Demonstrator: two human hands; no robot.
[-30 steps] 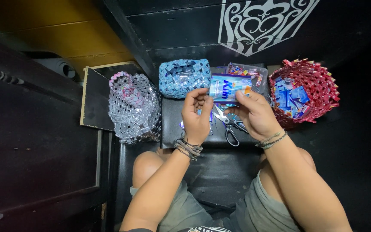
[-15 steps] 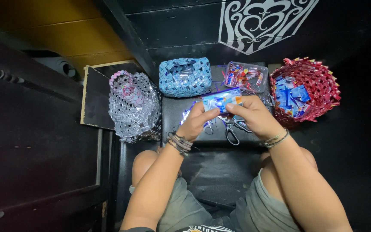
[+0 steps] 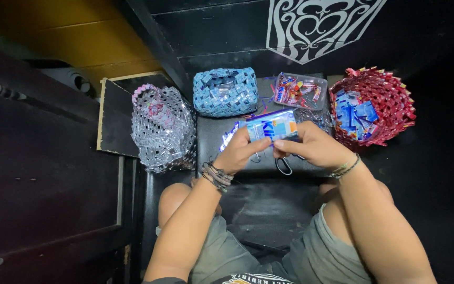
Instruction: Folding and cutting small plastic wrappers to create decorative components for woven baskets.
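Foil wrapper point(image 3: 271, 126), blue and silvery, sits pinched between both hands above the dark stool top point(image 3: 211, 138): the left hand point(image 3: 243, 150) grips its near-left edge with thumb and fingers pressed together, and the right hand point(image 3: 311, 147) clamps the near-right edge the same way, thumbs almost meeting at the middle. Just under the right hand lie black-handled scissors point(image 3: 284, 166), partly hidden. Beyond the grip stands a blue woven basket point(image 3: 225, 90), with a clear tray of small coloured scraps point(image 3: 298, 89) beside it. Farther right of the grip is a red woven basket point(image 3: 374, 105) holding blue folded pieces; to the left, a silvery pink woven bag point(image 3: 163, 126). To my eye, folding it cleanly calls for keeping the strip taut, edges lined up, and pressing the crease firmly with both thumbs
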